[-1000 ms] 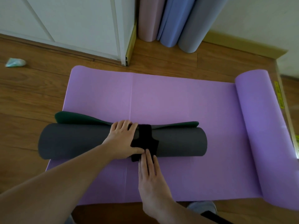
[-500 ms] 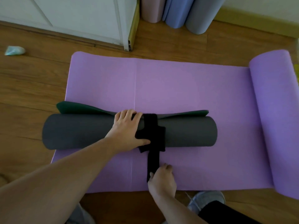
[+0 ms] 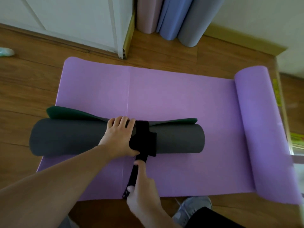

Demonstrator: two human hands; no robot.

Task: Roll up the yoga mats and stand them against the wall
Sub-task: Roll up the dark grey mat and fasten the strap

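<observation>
Right hand (image 3: 141,193) has slid back up the strap (image 3: 144,140) since half a second ago — fingers curled round its tail, cinching — while the left hand (image 3: 118,139) lies open on the grey roll (image 3: 177,139) at 6 o'clock on the purple mat (image 3: 172,96), nearly bound.

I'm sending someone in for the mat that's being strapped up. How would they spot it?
Look at the purple mat spread over the wooden floor. Lying across its near part is the dark grey rolled mat, with a black strap round its middle. Unlike the three pastel rolls standing at the wall, it lies flat and shows a green inner edge.
</observation>
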